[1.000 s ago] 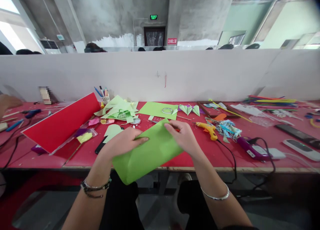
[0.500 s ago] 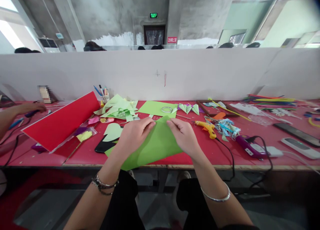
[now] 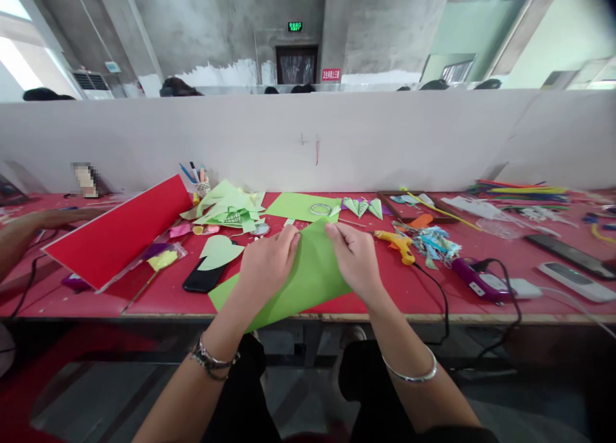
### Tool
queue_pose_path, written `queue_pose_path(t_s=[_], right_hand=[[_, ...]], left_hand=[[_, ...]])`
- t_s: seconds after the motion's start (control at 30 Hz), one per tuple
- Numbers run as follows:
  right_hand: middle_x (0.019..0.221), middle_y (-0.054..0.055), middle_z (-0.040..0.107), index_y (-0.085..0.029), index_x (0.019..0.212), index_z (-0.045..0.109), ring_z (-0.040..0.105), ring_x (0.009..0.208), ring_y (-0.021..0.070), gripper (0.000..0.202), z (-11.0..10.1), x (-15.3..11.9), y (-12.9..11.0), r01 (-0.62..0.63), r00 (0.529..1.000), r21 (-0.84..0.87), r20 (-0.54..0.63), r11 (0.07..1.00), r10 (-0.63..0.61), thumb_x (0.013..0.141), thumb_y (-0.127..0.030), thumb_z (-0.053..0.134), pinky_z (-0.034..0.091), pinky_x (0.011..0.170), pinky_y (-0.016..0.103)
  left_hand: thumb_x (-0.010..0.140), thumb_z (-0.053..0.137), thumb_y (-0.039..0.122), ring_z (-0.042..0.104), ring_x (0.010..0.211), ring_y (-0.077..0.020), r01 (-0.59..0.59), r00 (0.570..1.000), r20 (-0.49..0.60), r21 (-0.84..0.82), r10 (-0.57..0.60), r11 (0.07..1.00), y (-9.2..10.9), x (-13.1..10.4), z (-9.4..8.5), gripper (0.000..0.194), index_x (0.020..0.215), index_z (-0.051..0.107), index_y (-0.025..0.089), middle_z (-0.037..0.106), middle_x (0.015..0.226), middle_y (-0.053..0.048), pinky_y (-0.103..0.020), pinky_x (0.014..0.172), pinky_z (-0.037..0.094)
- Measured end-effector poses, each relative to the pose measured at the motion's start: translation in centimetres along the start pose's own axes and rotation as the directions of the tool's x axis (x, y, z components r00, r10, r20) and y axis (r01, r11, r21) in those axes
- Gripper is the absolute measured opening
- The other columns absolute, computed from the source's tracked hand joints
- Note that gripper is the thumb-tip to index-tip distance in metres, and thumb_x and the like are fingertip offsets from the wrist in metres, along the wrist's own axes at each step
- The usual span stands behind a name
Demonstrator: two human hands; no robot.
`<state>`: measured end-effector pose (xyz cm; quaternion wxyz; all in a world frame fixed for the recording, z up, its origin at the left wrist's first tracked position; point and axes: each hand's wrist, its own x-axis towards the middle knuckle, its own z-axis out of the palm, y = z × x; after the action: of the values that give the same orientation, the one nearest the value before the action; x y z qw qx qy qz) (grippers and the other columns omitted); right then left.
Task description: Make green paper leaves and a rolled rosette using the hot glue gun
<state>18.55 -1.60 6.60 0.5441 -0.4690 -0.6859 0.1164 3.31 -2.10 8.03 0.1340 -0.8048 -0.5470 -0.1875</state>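
Holds the green paper [image 3: 314,266] over the near edge of the table [image 3: 168,295], pinched at its far end by left hand [image 3: 267,263] and right hand [image 3: 359,257], apparently for even control. Has glue gun [image 3: 398,243] lying nearby, presumably for easy reach.

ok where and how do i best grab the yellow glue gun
Probably by the handle of the yellow glue gun, from the near right side: it lies flat with the handle slanting toward the near table edge and the nozzle pointing left. Keep fingers off the black cord trailing from the handle end.
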Motion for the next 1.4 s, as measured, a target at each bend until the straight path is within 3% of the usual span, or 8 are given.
queue_pose_path(t_s=[0.23, 0.43, 0.63, 0.7, 0.8, 0.9, 1.07, 1.4], right_hand=[[0.049, -0.006, 0.022, -0.019, 0.056, 0.026, 0.023, 0.046, 0.0067, 0.035, -0.3, -0.5, 0.9, -0.067, 0.99, -0.013, -0.123, 0.998, 0.064, 0.086, -0.035, 0.035, 0.019, 0.046, 0.022], [0.048, -0.006, 0.023, -0.019, 0.055, 0.027, 0.026, 0.045, 0.0075, 0.036, -0.3, -1.9, 2.8, -0.165, 0.979, -0.004, -0.125, 0.986, 0.163, 0.086, -0.037, 0.035, 0.019, 0.045, 0.022], [0.053, -0.004, 0.041, -0.018, 0.066, 0.044, 0.038, 0.049, 0.0101, 0.03, 0.0, -3.8, 6.2, -0.219, 0.974, -0.01, 0.054, 0.976, 0.219, 0.083, -0.042, 0.035, 0.028, 0.046, 0.021], [0.052, -0.003, 0.042, -0.017, 0.063, 0.046, 0.04, 0.048, 0.0104, 0.034, 0.2, -4.4, 7.7, -0.254, 0.952, -0.18, 0.125, 0.95, 0.279, 0.083, -0.042, 0.034, 0.028, 0.046, 0.02], [0.057, 0.0, 0.053, -0.017, 0.066, 0.051, 0.049, 0.055, 0.0125, 0.038, 1.0, -5.1, 9.4, -0.24, 0.881, -0.549, 0.223, 0.801, 0.416, 0.087, -0.038, 0.028, 0.031, 0.05, 0.021], [0.069, 0.006, 0.062, -0.017, 0.076, 0.057, 0.057, 0.065, 0.0173, 0.031, 2.1, -5.6, 10.4, -0.213, 0.834, -0.703, 0.231, 0.678, 0.502, 0.086, -0.033, 0.033, 0.034, 0.055, 0.024], [0.08, 0.013, 0.065, -0.016, 0.094, 0.056, 0.061, 0.076, 0.0231, 0.029, 3.3, -4.7, 11.4, -0.16, 0.806, -0.773, 0.256, 0.614, 0.534, 0.085, -0.034, 0.035, 0.037, 0.062, 0.028], [0.099, 0.015, 0.06, -0.01, 0.097, 0.053, 0.054, 0.096, 0.0213, 0.022, 2.9, 0.0, 15.1, -0.036, 0.73, -0.748, 0.433, 0.663, 0.528, 0.085, -0.018, 0.038, 0.039, 0.077, 0.031]], left_hand=[[0.091, 0.02, 0.034, 0.057, 0.062, -0.0164, 0.069, 0.997, -0.038, 0.054, -0.067, 0.996, -0.6, -1.1, 1.2, 0.032, 0.09, 0.048, 0.019, 0.063, 0.076, -0.003, -0.025, 0.051, 0.027], [0.091, 0.02, 0.034, 0.058, 0.063, -0.0174, 0.014, 0.994, 0.107, 0.08, -0.022, 0.997, -1.7, -1.5, 2.7, 0.034, 0.089, 0.049, 0.019, 0.063, 0.072, -0.003, -0.025, 0.05, 0.026], [0.091, 0.02, 0.036, 0.058, 0.064, -0.0176, -0.063, 0.966, 0.251, -0.027, 0.068, 0.998, -2.3, -0.6, 4.9, 0.033, 0.09, 0.049, 0.02, 0.063, 0.071, -0.002, -0.024, 0.051, 0.028], [0.091, 0.019, 0.035, 0.059, 0.067, -0.018, -0.09, 0.943, 0.317, -0.055, 0.103, 0.994, -2.5, 0.0, 6.4, 0.034, 0.092, 0.049, 0.02, 0.063, 0.074, -0.003, -0.024, 0.052, 0.031], [0.09, 0.02, 0.035, 0.06, 0.071, -0.0191, -0.132, 0.909, 0.391, -0.064, 0.147, 0.989, -2.8, 0.9, 9.2, 0.034, 0.094, 0.051, 0.021, 0.064, 0.08, -0.004, -0.024, 0.056, 0.035], [0.089, 0.025, 0.035, 0.061, 0.073, -0.0199, -0.174, 0.877, 0.443, -0.068, 0.187, 0.982, -3.0, 1.8, 12.1, 0.032, 0.094, 0.053, 0.022, 0.065, 0.081, -0.005, -0.025, 0.058, 0.038], [0.089, 0.027, 0.03, 0.061, 0.077, -0.0227, -0.242, 0.845, 0.482, -0.04, 0.231, 0.969, -3.8, 2.5, 14.8, 0.029, 0.097, 0.053, 0.02, 0.065, 0.083, -0.008, -0.028, 0.061, 0.042], [0.088, 0.031, 0.017, 0.061, 0.082, -0.0219, -0.291, 0.838, 0.487, 0.015, 0.247, 0.957, -4.5, 2.5, 16.1, 0.024, 0.106, 0.046, 0.016, 0.062, 0.09, -0.012, -0.03, 0.065, 0.046]])
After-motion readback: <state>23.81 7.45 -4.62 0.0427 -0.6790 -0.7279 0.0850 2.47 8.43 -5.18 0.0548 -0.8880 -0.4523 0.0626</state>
